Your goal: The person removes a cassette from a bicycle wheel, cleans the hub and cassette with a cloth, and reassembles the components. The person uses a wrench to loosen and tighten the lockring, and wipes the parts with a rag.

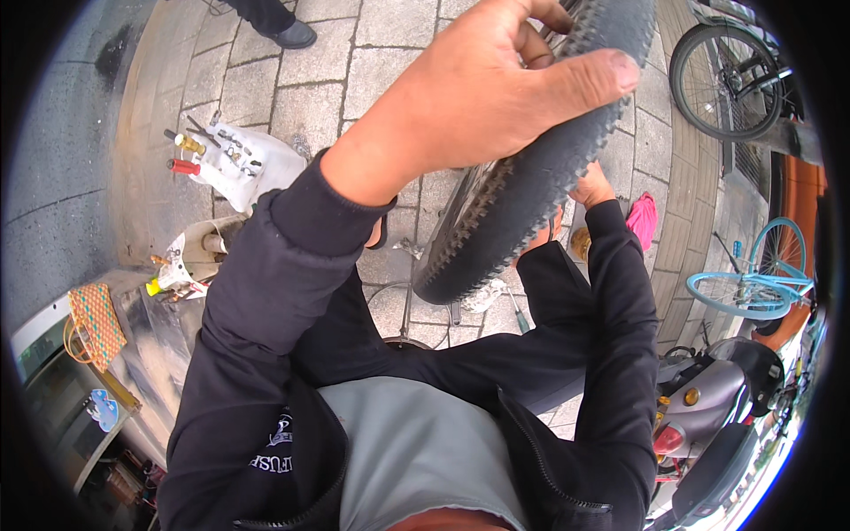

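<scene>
A black bicycle tyre [531,177] with knobbly tread stands tilted in front of me, running from the top edge down between my knees. My left hand [482,93] is closed on its upper part, the thumb lying across the tread and the fingers curled over the left side. The inner side of the tyre is mostly hidden, so whether a whole wheel is there is hard to see. My right hand [593,184] is on the tyre's right side, lower and farther off. Its fingers are mostly hidden by the tyre.
Small tools and parts lie on a white container [266,168] at the left, near a tool bucket [190,252]. A woven bag [97,323] stands lower left. A pink cloth [642,221], a blue bicycle [761,283] and a parked scooter [708,398] are at right. Someone's shoe [295,35] shows on the paving.
</scene>
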### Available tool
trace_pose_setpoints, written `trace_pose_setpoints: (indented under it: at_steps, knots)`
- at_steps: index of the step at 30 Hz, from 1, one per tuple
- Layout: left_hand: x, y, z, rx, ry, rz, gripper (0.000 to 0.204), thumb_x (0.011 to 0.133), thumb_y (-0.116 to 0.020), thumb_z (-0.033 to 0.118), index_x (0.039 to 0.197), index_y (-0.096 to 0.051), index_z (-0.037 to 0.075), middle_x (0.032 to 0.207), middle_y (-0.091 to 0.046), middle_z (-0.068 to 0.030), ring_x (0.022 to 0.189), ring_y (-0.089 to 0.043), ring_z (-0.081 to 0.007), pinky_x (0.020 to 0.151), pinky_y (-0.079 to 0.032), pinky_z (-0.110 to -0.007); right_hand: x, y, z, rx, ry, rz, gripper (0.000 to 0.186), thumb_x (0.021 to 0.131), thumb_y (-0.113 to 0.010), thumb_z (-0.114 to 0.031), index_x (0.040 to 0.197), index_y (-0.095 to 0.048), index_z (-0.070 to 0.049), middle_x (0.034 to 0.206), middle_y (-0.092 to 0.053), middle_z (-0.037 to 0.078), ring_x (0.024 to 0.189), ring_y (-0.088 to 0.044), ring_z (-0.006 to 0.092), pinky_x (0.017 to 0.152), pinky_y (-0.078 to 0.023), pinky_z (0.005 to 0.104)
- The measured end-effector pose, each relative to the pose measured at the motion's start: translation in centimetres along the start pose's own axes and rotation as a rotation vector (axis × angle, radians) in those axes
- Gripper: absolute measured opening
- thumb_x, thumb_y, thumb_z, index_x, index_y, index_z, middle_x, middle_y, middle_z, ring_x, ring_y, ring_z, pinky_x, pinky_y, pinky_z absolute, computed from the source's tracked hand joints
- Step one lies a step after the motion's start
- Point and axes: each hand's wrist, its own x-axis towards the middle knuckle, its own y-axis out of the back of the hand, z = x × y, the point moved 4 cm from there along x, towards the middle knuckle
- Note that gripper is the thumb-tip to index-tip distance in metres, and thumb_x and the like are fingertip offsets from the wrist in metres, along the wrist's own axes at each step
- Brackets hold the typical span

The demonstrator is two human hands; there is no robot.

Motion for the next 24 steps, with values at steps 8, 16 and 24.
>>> trace_pose_setpoints:
  at_steps: [8,16,24]
  knots:
    - [1.0,1.3,-0.6,0.218,0.076,-0.074,0.057,0.087,-0.085,0.048,0.104,-0.075,-0.005,0.084,-0.076,-0.0121,0.073,-0.076,-0.0204,0.068,-0.061,-0.032,0.3,1.6,-0.1,0.074,0.058,-0.193,0.037,0.106,-0.065,-0.012,0.141,-0.058,-0.002,0.120,-0.070,0.009,0.092,-0.070,0.0184,0.081,-0.061,0.0375]
    - [1.4,2.4,-0.4,0.069,0.190,-0.317,0.055,0.091,-0.082,0.046,0.109,-0.076,-0.006,0.104,-0.079,-0.0146,0.085,-0.079,-0.0235,0.081,-0.063,-0.036,0.1,-0.7,-2.0,-0.128,0.120,-0.168,0.044,0.102,-0.071,-0.020,0.142,-0.058,-0.005,0.116,-0.067,0.004,0.092,-0.065,0.0155,0.082,-0.056,0.0323]
    - [1.6,3.3,0.1,0.148,0.168,-0.265,0.056,0.092,-0.082,0.047,0.111,-0.077,-0.006,0.110,-0.079,-0.0155,0.089,-0.080,-0.0240,0.082,-0.063,-0.037,1.2,-0.2,-1.8,-0.084,-0.086,-0.146,0.043,0.110,-0.060,-0.042,0.138,-0.062,-0.008,0.118,-0.076,0.003,0.100,-0.070,0.0131,0.079,-0.055,0.0315]
